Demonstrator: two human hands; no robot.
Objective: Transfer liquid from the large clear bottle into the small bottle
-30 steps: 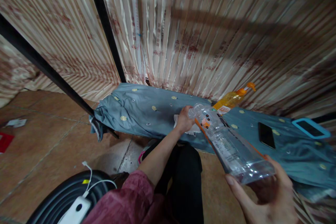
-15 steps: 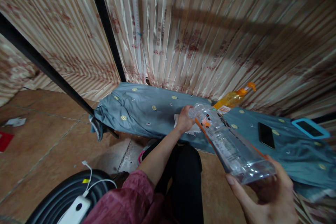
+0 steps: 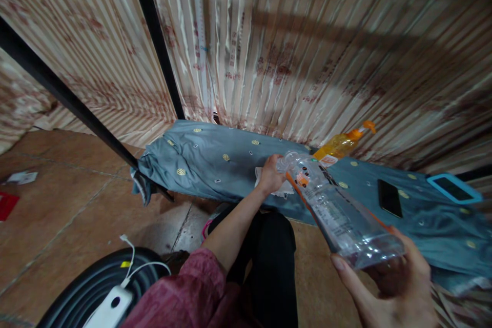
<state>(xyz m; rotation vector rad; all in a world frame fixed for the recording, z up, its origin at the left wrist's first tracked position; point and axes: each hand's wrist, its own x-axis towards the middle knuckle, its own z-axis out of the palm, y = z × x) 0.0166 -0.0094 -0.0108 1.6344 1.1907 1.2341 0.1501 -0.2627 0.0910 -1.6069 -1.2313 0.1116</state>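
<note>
Head view: I see the clear bottle [image 3: 338, 210] tilted, on the near side of the orange pump bottle [image 3: 343, 144]; left hand [image 3: 272, 175] gripping its neck, right hand [image 3: 403, 287] gripping its base. Looks picked up, not set down yet. Mouth hidden, can't tell if capped.

A long, narrow bench [image 3: 203, 164] is covered by a rumpled blue-grey cloth [image 3: 442, 236] with small yellow pineapple prints. A piece of white tissue [image 3: 285, 189] lies on it, partly hidden below the left hand [image 3: 272, 174]. Beyond that hand and to its right, at the back edge, is an orange pump bottle [image 3: 340, 146], its base hidden. A dark phone [image 3: 390, 198] lies farther right, beyond the right hand [image 3: 400, 279]. Past the phone, farthest right from the left hand, is a blue-framed tablet [image 3: 455, 188].
</note>
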